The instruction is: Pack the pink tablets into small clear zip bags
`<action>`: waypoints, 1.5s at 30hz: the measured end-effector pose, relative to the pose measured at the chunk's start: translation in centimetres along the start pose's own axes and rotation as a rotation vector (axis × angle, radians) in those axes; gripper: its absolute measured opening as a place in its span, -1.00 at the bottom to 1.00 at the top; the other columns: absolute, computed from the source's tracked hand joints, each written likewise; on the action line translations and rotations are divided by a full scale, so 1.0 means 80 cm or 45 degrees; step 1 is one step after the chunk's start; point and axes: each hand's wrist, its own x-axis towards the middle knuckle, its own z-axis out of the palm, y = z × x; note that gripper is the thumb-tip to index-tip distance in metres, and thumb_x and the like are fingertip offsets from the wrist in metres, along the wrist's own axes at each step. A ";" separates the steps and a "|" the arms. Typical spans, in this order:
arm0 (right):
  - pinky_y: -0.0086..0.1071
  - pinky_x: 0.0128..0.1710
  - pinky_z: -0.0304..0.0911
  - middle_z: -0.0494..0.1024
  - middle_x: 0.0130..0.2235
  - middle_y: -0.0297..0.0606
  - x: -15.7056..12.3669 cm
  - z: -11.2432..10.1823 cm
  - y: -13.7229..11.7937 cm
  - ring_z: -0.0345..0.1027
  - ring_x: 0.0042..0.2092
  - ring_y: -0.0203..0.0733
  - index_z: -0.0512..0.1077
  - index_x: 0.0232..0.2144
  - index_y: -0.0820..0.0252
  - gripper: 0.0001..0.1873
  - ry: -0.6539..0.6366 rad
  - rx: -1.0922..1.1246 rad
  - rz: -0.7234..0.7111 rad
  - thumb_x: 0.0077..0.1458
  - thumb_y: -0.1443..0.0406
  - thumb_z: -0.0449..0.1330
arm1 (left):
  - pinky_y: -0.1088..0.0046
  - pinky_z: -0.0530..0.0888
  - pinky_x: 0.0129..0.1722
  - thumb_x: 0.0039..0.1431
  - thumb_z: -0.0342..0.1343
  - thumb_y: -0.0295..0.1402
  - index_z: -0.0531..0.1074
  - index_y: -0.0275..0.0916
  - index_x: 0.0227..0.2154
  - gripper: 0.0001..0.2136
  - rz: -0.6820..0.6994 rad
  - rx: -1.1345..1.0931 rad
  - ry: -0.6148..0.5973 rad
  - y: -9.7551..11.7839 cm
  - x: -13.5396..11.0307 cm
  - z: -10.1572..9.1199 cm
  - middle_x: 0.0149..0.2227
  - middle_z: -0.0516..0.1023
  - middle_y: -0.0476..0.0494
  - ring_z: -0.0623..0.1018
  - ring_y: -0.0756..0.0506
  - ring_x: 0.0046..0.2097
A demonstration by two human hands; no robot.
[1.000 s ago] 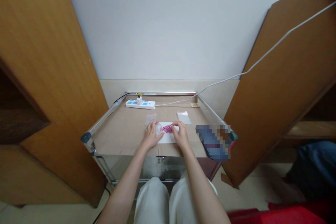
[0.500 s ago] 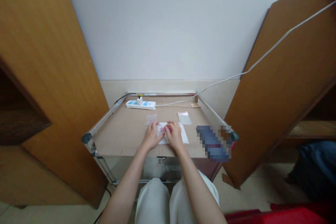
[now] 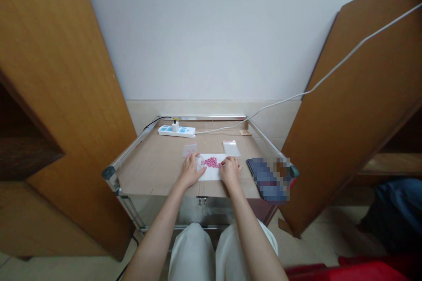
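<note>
A pile of small pink pill-like pieces (image 3: 211,162) lies on a sheet of white paper (image 3: 212,176) in front of me. My left hand (image 3: 190,172) curves around a clear, round-edged container (image 3: 200,162) at the left of the pile, thumb and fingers on its sides. A few pink pieces show inside or through it. At the pile's right edge is my right hand (image 3: 231,170), fingers bent and tips together by the outermost pieces. Whether a piece is between those tips is too small to tell. Behind my left hand lies a clear small bag (image 3: 190,149) with some pink pieces.
Another clear small bag (image 3: 231,148) lies behind the paper. A white power strip (image 3: 177,131) with a plug sits at the back left, its white cord running right. A dark, partly blurred flat object (image 3: 267,180) lies at the right. Metal rails (image 3: 132,151) edge the cardboard-covered table.
My right hand has moved right, off the middle of the pink pile, which now shows spread on the paper. My left hand has stayed at the clear container.
</note>
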 end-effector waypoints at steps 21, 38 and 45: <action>-0.30 -0.10 -0.03 0.38 -0.19 -0.25 -0.003 -0.005 -0.048 0.12 -0.10 -0.20 0.40 -0.40 0.16 -0.82 -0.006 0.538 -0.261 -0.01 0.33 -0.01 | 0.27 0.22 -0.06 -0.06 -0.01 -0.20 0.05 -0.27 -0.10 -0.54 0.082 -0.005 0.011 0.002 0.001 0.001 -0.15 0.25 -0.20 0.27 -0.12 -0.06; -0.23 -0.14 -0.05 0.37 -0.20 -0.13 0.004 0.008 -0.002 0.09 -0.07 -0.03 0.41 -0.51 0.20 -0.85 -0.048 0.054 0.005 -0.12 0.42 0.04 | 0.25 0.18 -0.03 -0.07 0.01 -0.19 0.05 -0.23 -0.07 -0.51 0.020 -0.036 -0.013 0.006 -0.001 -0.004 -0.11 0.24 -0.18 0.25 -0.14 -0.02; -0.31 -0.20 0.04 0.37 -0.33 -0.23 0.005 -0.003 -0.026 0.16 -0.20 -0.17 0.32 -0.45 0.21 -0.90 0.127 0.433 -0.120 -0.07 0.30 0.04 | 0.25 0.19 -0.03 -0.06 -0.01 -0.17 0.04 -0.25 -0.07 -0.51 0.056 0.004 0.000 0.004 -0.001 -0.001 -0.11 0.24 -0.20 0.24 -0.14 -0.02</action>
